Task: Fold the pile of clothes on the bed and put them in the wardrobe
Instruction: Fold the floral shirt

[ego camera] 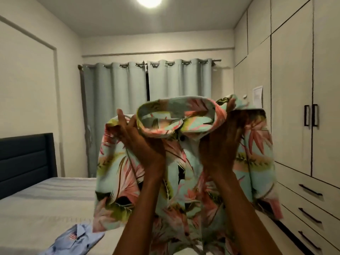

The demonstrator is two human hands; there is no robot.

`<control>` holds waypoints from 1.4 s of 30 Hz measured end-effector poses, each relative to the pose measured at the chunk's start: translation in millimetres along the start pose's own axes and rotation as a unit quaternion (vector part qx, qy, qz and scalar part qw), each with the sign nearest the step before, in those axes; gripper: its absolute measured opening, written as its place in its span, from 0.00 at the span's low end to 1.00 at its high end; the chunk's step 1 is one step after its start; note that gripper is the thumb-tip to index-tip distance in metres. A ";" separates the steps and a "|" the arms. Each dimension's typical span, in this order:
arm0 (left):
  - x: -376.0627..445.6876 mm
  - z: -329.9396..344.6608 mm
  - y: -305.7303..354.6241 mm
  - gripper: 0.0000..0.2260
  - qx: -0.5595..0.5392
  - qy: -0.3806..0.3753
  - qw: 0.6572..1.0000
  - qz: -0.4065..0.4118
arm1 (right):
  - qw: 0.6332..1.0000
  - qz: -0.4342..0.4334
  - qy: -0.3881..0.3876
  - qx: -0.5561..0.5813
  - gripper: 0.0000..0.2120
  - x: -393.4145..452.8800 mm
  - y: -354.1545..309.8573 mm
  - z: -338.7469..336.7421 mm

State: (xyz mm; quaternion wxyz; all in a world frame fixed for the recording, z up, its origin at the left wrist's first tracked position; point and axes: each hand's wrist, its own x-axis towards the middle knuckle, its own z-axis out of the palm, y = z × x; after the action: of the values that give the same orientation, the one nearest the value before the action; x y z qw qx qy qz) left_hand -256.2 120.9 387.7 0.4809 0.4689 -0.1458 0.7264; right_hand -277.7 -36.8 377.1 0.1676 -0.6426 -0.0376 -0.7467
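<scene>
Wardrobe (290,89) fills the right wall, pale flat doors shut, black handles (311,115) on the tall pair, drawers (303,196) with black bar pulls below, small paper sheet (257,95) stuck on one door; bed (46,199) at left with light striped cover and dark padded headboard (27,161) against the wall; grey-blue eyelet curtains (147,107) closed on the far wall, ceiling light (149,0) lit above; floral shirt (184,172), mint with pink and yellow-green leaves, held up in the air in front of the camera, above the bed edge, collar on top, body hanging down, dark button at the neck; blue shirt (73,240) lies crumpled on the bed at lower left, small striped patch on it, well apart from the raised one; left hand (139,144) raised, fingers gripping the shoulder fabric beside the collar, thumb up and apart from the rest; right hand (222,144) grips the other shoulder, fingertips curled over the top edge, blurred so exact finger spread probably can't be told
</scene>
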 end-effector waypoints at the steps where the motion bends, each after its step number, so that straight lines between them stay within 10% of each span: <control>1: 3.0 0.9 1.8 0.32 0.007 -0.001 1.000 0.001 | 1.000 0.014 0.003 -0.004 0.41 1.9 0.3 -1.4; 7: -29.3 4.2 -12.7 0.48 0.070 -0.108 0.991 -0.037 | 0.997 0.042 -0.055 0.026 0.35 -31.3 25.8 14.4; 12: -143.0 -25.3 -70.3 0.39 0.158 -0.234 0.950 -0.134 | 0.977 0.089 -0.193 0.009 0.32 -163.2 80.1 39.1; 19: -319.2 -95.3 -166.5 0.37 0.305 -0.472 0.791 -0.243 | 0.903 0.101 -0.417 -0.034 0.28 -355.9 149.8 34.9; 32: -460.6 -37.0 -351.1 0.28 0.398 -0.575 0.672 -0.242 | 0.780 0.151 -0.605 -0.061 0.34 -478.1 269.3 175.6; 36: -511.8 -42.0 -406.4 0.33 0.397 -0.626 0.609 -0.283 | 0.655 0.245 -0.705 -0.120 0.38 -525.4 302.7 207.4; 42: -529.7 -55.2 -423.2 0.34 0.420 -0.635 0.598 -0.251 | 0.696 0.195 -0.677 -0.138 0.36 -561.6 311.5 206.1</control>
State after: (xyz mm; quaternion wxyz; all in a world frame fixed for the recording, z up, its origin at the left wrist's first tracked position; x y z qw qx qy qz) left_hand 119.2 69.3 -177.1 0.1803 0.9801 0.0303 0.0768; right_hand 76.7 -160.5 -183.2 0.1481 -0.9833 0.0890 -0.0566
